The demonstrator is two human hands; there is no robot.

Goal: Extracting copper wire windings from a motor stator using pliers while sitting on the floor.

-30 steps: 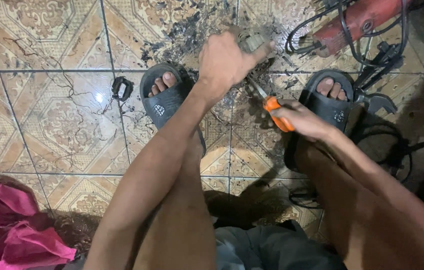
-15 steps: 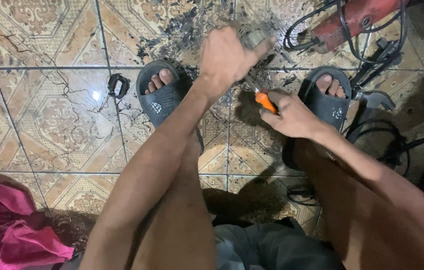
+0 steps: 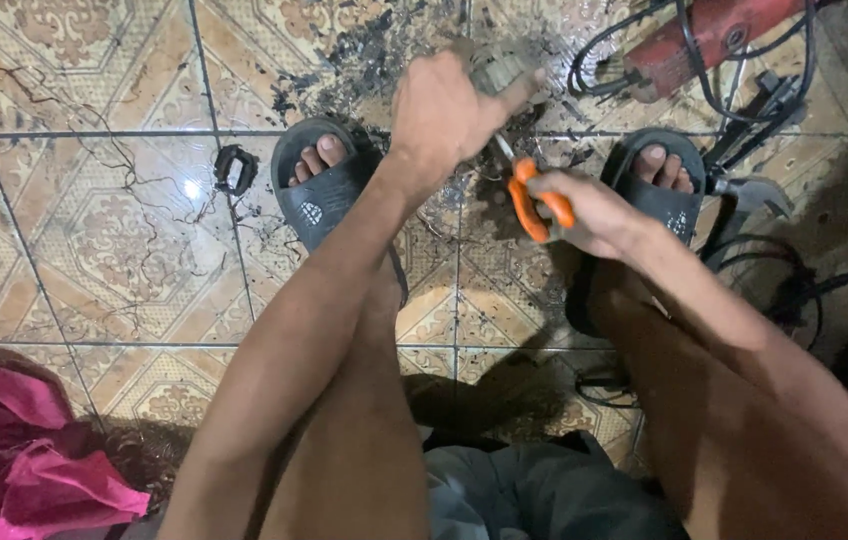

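Your left hand (image 3: 444, 110) is gripping a small grey metal part (image 3: 499, 72) above the dirty tiled floor (image 3: 124, 230), while your right hand (image 3: 589, 210) is clenching orange-handled scissors (image 3: 534, 195), blades touching that part, between your sandalled feet.

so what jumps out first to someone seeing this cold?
Centre top: the right hand grips orange-handled scissors, blades angled up toward a small grey part held in the left hand above the dirty patterned tile floor. Both feet in dark sandals flank the hands. A red power tool with black cables lies at top right, and pink cloth sits at bottom left.
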